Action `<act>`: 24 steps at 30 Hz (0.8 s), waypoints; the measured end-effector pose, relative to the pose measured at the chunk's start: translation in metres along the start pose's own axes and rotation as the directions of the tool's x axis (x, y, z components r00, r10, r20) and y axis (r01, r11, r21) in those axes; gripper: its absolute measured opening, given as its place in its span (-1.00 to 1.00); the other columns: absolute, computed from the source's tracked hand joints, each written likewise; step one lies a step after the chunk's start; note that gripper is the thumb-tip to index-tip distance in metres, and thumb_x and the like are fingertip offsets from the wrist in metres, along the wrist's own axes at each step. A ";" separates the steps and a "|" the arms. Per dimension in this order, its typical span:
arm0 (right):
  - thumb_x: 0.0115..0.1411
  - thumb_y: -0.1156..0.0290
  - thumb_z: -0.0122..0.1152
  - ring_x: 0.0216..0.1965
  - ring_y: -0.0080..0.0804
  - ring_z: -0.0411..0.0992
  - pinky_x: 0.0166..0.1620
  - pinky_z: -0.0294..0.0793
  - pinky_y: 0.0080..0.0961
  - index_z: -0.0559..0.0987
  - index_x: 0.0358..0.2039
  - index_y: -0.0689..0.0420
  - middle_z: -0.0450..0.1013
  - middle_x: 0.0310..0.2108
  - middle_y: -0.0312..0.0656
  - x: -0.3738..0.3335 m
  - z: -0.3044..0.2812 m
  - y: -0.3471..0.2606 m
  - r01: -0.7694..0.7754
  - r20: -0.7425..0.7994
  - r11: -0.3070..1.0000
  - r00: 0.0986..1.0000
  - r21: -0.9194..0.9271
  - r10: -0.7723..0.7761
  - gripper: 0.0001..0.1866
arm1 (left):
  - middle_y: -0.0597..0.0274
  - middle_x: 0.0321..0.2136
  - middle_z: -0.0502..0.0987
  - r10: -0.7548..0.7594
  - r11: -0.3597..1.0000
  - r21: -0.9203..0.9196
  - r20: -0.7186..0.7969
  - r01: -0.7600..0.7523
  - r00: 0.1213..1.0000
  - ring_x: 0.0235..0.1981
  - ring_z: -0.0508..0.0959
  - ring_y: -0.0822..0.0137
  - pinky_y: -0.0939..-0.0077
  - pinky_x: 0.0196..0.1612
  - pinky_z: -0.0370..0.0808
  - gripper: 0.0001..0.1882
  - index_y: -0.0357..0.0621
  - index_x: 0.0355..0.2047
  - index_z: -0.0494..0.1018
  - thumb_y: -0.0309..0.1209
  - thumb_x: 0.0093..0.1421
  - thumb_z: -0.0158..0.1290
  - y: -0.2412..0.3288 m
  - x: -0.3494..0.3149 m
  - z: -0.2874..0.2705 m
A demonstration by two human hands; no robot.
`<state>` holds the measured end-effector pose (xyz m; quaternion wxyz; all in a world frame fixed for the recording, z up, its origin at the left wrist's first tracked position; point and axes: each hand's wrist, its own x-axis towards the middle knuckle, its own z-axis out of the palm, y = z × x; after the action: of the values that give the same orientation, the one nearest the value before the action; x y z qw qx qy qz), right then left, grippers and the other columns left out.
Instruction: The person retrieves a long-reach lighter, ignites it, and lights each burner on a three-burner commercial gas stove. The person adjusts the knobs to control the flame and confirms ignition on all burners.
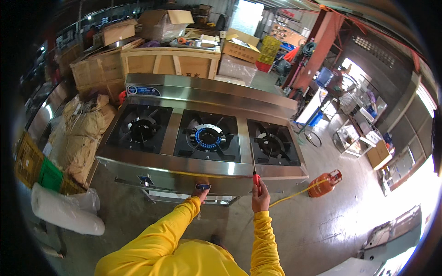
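Observation:
A stainless steel three-burner gas stove (173, 122) stands in front of me. Blue flames ring the middle burner (208, 137); no flame shows on the left burner (142, 130) or the right burner (270, 144). My left hand (200, 195) is closed around the middle control knob (202, 186) on the front panel, its fingertips partly hidden. My right hand (261, 200) grips the red and black handle of a long-shafted screwdriver (256, 176). It is held upright, the thin shaft passing in front of the stove top between the middle and right burners.
An orange gas cylinder (325, 184) stands on the floor at right, with a yellow hose (290, 198) running toward the stove. Wrapped brown bundles (83, 133) and a white plastic roll (66, 209) lie at left. Wooden crates (170, 62) and cardboard boxes (240, 46) stand behind the stove.

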<state>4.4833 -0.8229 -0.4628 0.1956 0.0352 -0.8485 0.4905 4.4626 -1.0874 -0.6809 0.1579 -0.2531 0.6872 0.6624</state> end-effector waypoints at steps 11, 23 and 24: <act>0.28 0.22 0.16 -0.12 -0.01 0.52 -0.07 0.52 -0.25 0.50 0.09 0.12 0.52 -0.10 0.05 0.021 -0.010 0.030 0.138 0.133 0.990 0.982 -0.024 -0.134 -0.58 | -0.08 -0.17 0.61 -0.008 0.935 0.315 -0.439 0.163 0.898 -0.10 0.61 0.02 0.30 -0.05 0.53 -0.29 -0.24 -0.18 0.57 0.02 -0.28 0.37 0.020 -0.025 0.017; 0.27 0.23 0.17 -0.18 0.06 0.51 -0.13 0.52 -0.17 0.51 0.07 0.10 0.52 -0.17 0.06 0.024 -0.016 0.031 0.188 0.152 0.982 0.972 -0.030 -0.181 -0.60 | -0.13 -0.16 0.61 -0.009 0.937 0.303 -0.479 0.175 0.878 -0.07 0.60 0.01 0.28 -0.03 0.54 -0.35 -0.23 -0.17 0.57 -0.06 -0.24 0.33 0.036 -0.037 0.018; 0.27 0.23 0.17 -0.18 0.06 0.51 -0.13 0.52 -0.16 0.51 0.07 0.11 0.52 -0.17 0.07 0.024 -0.016 0.030 0.186 0.150 0.982 0.972 -0.022 -0.180 -0.60 | -0.13 -0.16 0.61 -0.008 0.929 0.321 -0.478 0.183 0.878 -0.07 0.60 0.01 0.28 -0.03 0.54 -0.35 -0.23 -0.17 0.57 -0.05 -0.24 0.33 0.035 -0.035 0.017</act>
<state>4.4584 -0.7903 -0.4717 0.1774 0.1459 -0.8625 0.4510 4.4698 -1.0657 -0.6336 0.0634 -0.4067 0.7999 0.4368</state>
